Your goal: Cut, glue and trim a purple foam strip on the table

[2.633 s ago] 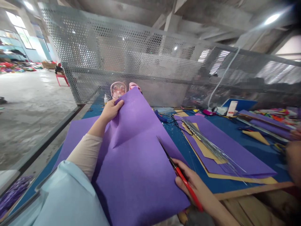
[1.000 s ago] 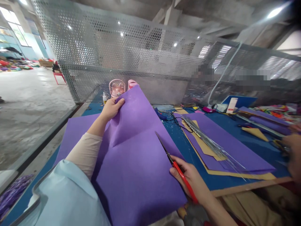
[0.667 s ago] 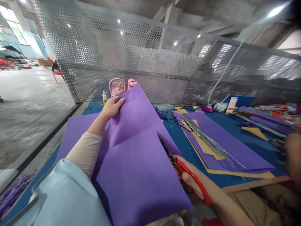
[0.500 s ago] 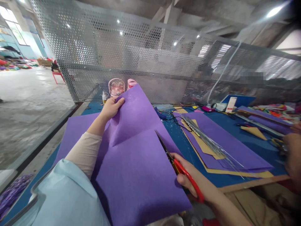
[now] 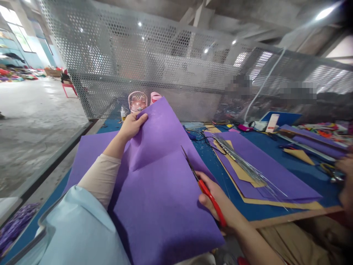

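Left hand [image 5: 131,126] pinches far edge of purple felt sheet [image 5: 157,191], lifting it. Right hand [image 5: 220,206] clenched on red-handled scissors [image 5: 202,189], blades closed along sheet's right edge, above blue table [image 5: 275,154].

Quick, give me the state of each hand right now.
Left hand: closed, pinching the far edge of the purple sheet and lifting it.
Right hand: closed on the red-handled scissors, blades at the sheet's right edge.

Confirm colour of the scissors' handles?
Red: the scissors in the right hand have red handles and dark blades, clearest in the head view.
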Demonstrator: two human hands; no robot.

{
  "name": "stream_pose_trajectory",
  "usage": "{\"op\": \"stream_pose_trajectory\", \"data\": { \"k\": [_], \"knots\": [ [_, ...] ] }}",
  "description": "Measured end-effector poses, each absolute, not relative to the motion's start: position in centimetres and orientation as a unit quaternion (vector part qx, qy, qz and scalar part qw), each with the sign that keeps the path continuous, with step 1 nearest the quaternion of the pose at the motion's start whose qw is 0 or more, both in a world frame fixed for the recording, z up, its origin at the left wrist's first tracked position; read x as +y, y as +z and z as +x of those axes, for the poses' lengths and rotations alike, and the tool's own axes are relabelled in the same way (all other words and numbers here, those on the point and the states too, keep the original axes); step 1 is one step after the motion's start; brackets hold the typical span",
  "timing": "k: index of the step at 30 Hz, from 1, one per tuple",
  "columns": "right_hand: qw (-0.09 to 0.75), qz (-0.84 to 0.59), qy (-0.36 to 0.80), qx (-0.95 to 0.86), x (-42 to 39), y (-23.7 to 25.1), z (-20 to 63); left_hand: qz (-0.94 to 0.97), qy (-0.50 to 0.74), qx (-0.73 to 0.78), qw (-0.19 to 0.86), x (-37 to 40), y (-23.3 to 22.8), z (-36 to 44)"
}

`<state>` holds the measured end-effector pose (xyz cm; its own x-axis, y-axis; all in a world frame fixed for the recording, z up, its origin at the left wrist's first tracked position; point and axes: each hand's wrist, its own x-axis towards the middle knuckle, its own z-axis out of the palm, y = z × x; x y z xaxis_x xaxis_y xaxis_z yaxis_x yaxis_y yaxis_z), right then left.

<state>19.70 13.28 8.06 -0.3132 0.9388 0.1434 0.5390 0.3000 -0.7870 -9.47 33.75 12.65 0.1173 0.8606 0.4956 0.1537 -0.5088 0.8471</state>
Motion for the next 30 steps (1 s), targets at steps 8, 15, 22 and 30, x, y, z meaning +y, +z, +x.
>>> {"op": "stream_pose_trajectory", "data": {
  "k": [8,15,22,30],
  "knots": [
    [0.334,-0.512,0.277,-0.741,14.0,7.1,19.5,0.678,0.553,0.363,0.319,33.7,12.7,-9.3],
    [0.362,-0.525,0.22,-0.738,14.4,6.2,19.3,0.677,0.554,0.364,0.32,33.8,12.7,-9.4],
    [0.35,-0.538,0.186,-0.744,14.3,6.1,19.8,0.676,0.553,0.364,0.323,33.8,12.7,-9.3],
    [0.314,-0.521,0.24,-0.757,13.9,6.4,20.1,0.68,0.549,0.359,0.327,33.4,13.0,-9.2]
  ]
}}
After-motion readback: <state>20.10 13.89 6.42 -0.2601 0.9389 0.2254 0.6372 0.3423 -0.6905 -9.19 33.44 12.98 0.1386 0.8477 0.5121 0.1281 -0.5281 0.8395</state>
